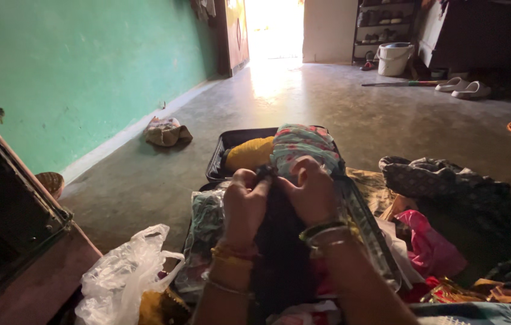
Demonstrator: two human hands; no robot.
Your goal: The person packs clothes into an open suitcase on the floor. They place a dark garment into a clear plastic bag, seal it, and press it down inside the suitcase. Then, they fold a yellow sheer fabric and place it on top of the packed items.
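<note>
My left hand and right hand both pinch a dark cloth over the open suitcase. Some clothes are packed; I think many clothes on the floor wait.

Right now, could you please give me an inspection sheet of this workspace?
Surface: bare concrete floor, sunlit near the doorway.
Job's things: dark cloth pinched at its top edge by both hands; open suitcase behind it holds a yellow bundle and a floral bundle.
Clutter: clear plastic bag, pink cloth, dark patterned garment, small cloth heap by the green wall.
Grips: left hand and right hand both closed on the dark cloth.
Cables: nothing seen.
Surroundings: white bucket, white slippers, shelf rack.
</note>
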